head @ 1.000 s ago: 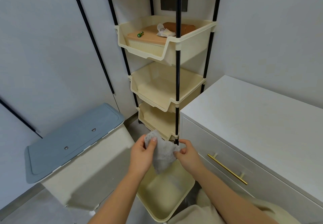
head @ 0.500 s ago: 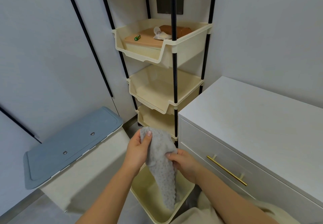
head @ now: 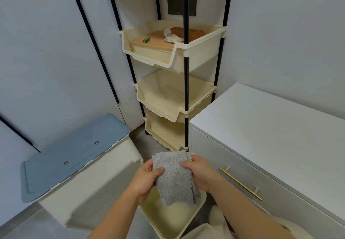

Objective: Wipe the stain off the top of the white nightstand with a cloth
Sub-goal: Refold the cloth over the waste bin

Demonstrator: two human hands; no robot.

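A grey dotted cloth (head: 174, 178) hangs spread between both hands, low in the near centre over a cream tray (head: 169, 220) on the floor. The left hand (head: 144, 180) pinches its left edge, thumb on the front; the right hand (head: 200, 174) grips its right edge. The white nightstand (head: 270, 132) stands just right, its top bare, a gold handle (head: 240, 183) on its drawer. A cream tiered rack (head: 177, 82) rises beyond, and a blue-lidded bin (head: 74, 154) sits left.

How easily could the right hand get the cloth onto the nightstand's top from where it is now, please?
Probably easily: the right hand holds the cloth with the left hand, beside the nightstand, whose bare top has nothing blocking it.
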